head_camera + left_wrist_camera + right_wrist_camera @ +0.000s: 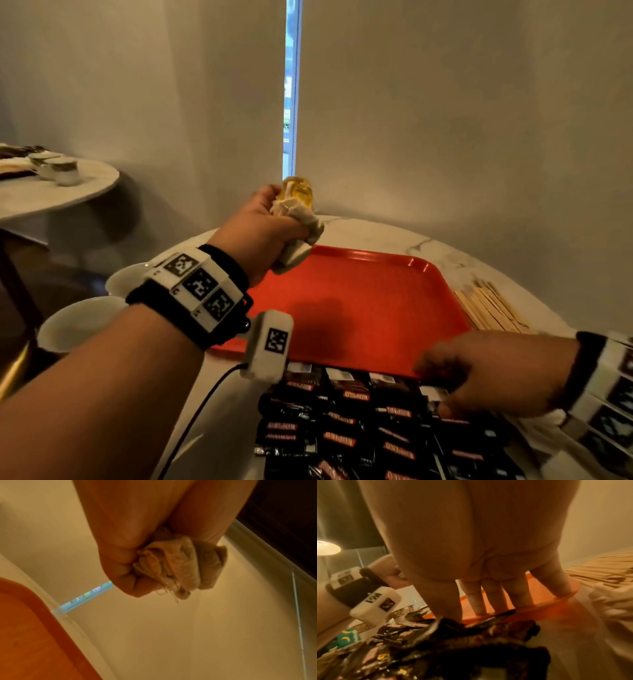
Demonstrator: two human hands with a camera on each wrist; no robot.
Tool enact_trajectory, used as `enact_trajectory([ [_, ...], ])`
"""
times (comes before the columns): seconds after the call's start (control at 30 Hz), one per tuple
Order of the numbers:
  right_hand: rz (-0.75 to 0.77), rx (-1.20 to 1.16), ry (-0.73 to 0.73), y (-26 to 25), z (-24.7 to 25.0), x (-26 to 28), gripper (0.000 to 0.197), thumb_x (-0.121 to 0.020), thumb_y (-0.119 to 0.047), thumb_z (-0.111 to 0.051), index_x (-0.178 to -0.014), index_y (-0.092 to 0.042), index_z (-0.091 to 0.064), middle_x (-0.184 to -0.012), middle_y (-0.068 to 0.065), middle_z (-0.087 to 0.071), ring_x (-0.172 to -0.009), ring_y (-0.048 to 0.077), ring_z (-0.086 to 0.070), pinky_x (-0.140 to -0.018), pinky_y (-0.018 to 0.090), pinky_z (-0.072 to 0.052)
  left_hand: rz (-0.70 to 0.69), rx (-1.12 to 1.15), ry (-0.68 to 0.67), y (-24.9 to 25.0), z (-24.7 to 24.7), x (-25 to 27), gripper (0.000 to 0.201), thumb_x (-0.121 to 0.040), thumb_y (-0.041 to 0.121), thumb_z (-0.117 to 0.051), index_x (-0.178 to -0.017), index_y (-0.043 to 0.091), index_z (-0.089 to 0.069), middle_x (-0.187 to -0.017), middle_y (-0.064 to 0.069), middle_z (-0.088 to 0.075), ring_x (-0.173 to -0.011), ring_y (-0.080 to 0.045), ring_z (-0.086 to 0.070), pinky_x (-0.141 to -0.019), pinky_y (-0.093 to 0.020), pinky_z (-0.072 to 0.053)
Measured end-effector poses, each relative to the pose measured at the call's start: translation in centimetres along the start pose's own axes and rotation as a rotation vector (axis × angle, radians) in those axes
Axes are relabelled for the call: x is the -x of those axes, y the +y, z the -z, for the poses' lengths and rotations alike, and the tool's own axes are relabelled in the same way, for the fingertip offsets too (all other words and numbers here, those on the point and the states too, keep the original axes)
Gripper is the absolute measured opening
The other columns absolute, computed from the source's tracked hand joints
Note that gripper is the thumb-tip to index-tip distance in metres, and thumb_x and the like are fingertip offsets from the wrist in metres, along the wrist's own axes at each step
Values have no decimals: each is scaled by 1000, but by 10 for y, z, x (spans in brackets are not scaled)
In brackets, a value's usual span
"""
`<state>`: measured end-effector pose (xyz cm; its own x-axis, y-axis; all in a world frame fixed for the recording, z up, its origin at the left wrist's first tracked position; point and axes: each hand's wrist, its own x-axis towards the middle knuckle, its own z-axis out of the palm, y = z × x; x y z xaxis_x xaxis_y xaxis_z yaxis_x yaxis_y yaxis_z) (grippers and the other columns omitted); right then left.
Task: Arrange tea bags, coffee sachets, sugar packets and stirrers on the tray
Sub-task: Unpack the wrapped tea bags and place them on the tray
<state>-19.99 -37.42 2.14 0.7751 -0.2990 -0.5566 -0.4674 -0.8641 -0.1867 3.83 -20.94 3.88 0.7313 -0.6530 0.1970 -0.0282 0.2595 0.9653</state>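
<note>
- Nearest, coffee sachets heaped by tray's near edge; right hand, fingers extended, reaches them, grasping nothing; loose pile could slide off table.
- Red tray bare.
- Far left, left hand clenches tea bags above tray; squeezing may tear them.

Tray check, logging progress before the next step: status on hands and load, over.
Left hand grips a bunch of tea bags above the red tray. Right hand open, reaching at the coffee sachets. Tray bare, nothing blocking.
</note>
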Motion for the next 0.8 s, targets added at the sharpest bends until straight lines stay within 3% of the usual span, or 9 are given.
enact_trajectory([
  [0.07, 8, -41, -19, 2, -2, 1, 42, -85, -55, -67, -125, -59, -52, -120, -31, -58, -110, -5, -57, -101, 29, -50, 15, 0, 0, -6, 0, -5, 74, -60, 1, -74, -129, 17, -52, -81, -6, -71, -73, -27, -66, -65, -39, -44],
  [0.23, 3, -109, -49, 5, 0, 7, 46, -79, -63, -69, -120, -69, -50, -123, -39, -55, -117, -9, -53, -105, 26, -44, 17, -6, -50, -14, 9, -14, 67, -64, 0, -73, -125, 19, -54, -81, -7, -72, -80, -32, -64, -68, -42, -40],
  [0.33, -7, -173, 31, 12, 16, 15, 64, -58, -83, -69, -117, -75, -46, -118, -46, -52, -112, -15, -54, -95, 15, -43, 42, 56, -74, -30, 16, -13, 54, -77, -13, -66, -119, 18, -54, -80, -12, -70, -70, -27, -61, -52, -29, -41],
  [0.4, -5, -193, 169, 20, 37, 20, 74, -46, -91, -67, -116, -73, -50, -121, -39, -58, -112, -11, -58, -97, 22, -50, 55, 64, -138, -39, 20, -9, 48, -83, -17, -60, -119, 13, -53, -81, -18, -64, -55, -23, -55, -43, -23, -37],
  [0.47, 4, -149, 304, 16, 67, 25, 71, -47, -94, -61, -112, -66, -57, -117, -30, -65, -107, -4, -64, -93, 32, -56, 64, 94, -209, -47, 21, -8, 48, -81, -17, -60, -119, 12, -53, -82, -21, -62, -54, -25, -51, -48, -30, -40],
  [0.53, 35, -87, 408, -9, 96, 31, 54, -57, -86, -57, -104, -60, -63, -104, -21, -71, -93, 4, -68, -83, 37, -59, 80, 122, -224, -52, 21, -8, 50, -81, -17, -61, -120, 13, -54, -81, -17, -64, -59, -28, -54, -57, -40, -45],
  [0.63, 121, -106, 510, -55, 125, 27, 39, -63, -65, -61, -94, -44, -70, -91, -11, -74, -81, 11, -69, -76, 37, -59, 97, 181, -269, -53, 20, -5, 50, -84, -20, -54, -123, 10, -48, -76, -19, -61, -53, -23, -47, -53, -30, -38],
  [0.73, 213, -256, 567, -92, 131, -5, 28, -78, -43, -70, -102, -27, -70, -88, -4, -75, -74, 8, -69, -68, 28, -59, 96, 213, -265, -51, 24, -8, 58, -74, -13, -63, -125, 12, -50, -79, -20, -62, -57, -25, -50, -47, -28, -40],
  [0.8, 267, -363, 566, -113, 127, -33, 25, -84, -26, -74, -108, -22, -69, -92, 0, -74, -75, 8, -69, -67, 30, -58, 92, 216, -255, -49, 28, -9, 60, -71, -10, -67, -123, 16, -55, -84, -18, -65, -61, -28, -55, -44, -27, -43],
])
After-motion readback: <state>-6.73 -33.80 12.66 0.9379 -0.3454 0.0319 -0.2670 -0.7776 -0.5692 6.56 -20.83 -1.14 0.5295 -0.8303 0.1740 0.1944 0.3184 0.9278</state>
